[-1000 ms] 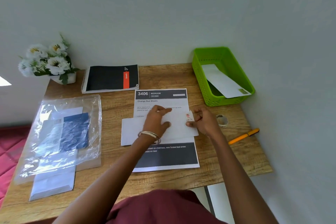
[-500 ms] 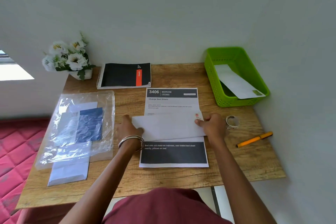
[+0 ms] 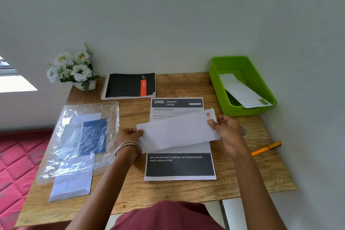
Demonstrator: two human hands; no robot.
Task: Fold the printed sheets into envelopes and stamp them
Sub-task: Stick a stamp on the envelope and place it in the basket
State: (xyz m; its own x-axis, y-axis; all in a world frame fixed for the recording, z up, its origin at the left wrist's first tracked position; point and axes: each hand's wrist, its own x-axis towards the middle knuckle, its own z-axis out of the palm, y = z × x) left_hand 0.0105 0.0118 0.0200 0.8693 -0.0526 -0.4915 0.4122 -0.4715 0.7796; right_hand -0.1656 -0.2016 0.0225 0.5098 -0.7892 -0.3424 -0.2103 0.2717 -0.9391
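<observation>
- Wooden tabletop carried everything; nearest the person, a printed sheet lay flat on it, its dark lower band towards the near edge.
- Above that sheet, a white envelope was held lifted and tilted, its right end higher, a red stamp at its upper right corner.
- The left hand pinched the envelope's left end, fingers curled on it.
- The right hand gripped the right end just below the stamp, thumb on top.
- To the left lay a clear plastic bag over more white envelopes; to the right, an orange pen.
- Farther back stood a black notebook, white flowers, and a green basket holding another envelope.
</observation>
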